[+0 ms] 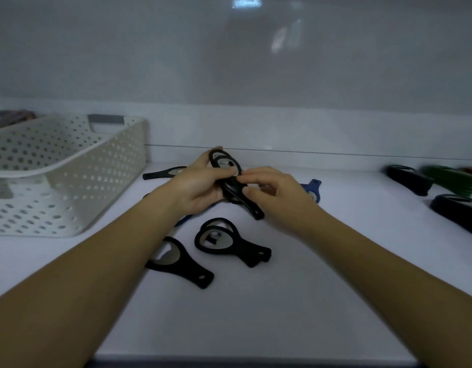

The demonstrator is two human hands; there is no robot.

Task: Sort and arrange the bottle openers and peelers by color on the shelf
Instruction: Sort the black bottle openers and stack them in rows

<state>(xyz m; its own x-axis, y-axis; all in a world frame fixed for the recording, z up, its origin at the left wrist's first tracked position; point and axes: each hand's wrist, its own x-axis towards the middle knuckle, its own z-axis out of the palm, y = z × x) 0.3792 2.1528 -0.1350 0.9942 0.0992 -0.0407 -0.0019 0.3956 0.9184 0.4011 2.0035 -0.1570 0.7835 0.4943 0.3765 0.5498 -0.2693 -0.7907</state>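
While several loose openers [245, 251], black with oval metal-lined heads, are lying on the white shelf [282, 301] right of the perforated basket [96, 166], the left hand [196, 185] is gripping a matching black opener [229, 185] above them, fingers curling round its ring. The right hand [277, 189] is pinching its slim handle, wrists angling inward.

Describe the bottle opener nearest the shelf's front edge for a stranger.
Find the white holed basket on the left of the shelf. Right of its front corner lies a black bottle opener. Unlike the stacked black pair beside it, it lies alone, nearest the front.
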